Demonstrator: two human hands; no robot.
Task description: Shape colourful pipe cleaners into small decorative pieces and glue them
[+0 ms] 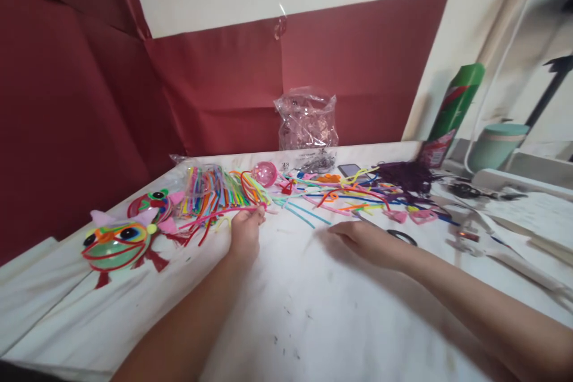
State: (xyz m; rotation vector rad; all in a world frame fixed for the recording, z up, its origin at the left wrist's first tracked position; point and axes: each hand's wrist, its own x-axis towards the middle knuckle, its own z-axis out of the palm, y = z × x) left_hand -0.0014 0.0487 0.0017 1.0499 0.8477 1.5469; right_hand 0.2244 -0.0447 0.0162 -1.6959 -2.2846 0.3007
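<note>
My left hand is closed in a pinch on a pink pipe cleaner, which stretches out to the left over the table. My right hand is low over the white table, its fingers stretched to the left, slightly blurred and apparently holding nothing. Just beyond its fingertips lie blue pipe cleaners. Scissors with black handles lie partly behind the right hand. At the left sit two decorated clear-ball figures: a green-faced one with red tassels and a red-and-green one.
Bundled colourful pipe cleaners lie behind my left hand, beside a clear pink-rimmed ball. A plastic bag stands at the back. Purple strands, a green spray can and a mint-green container are at right.
</note>
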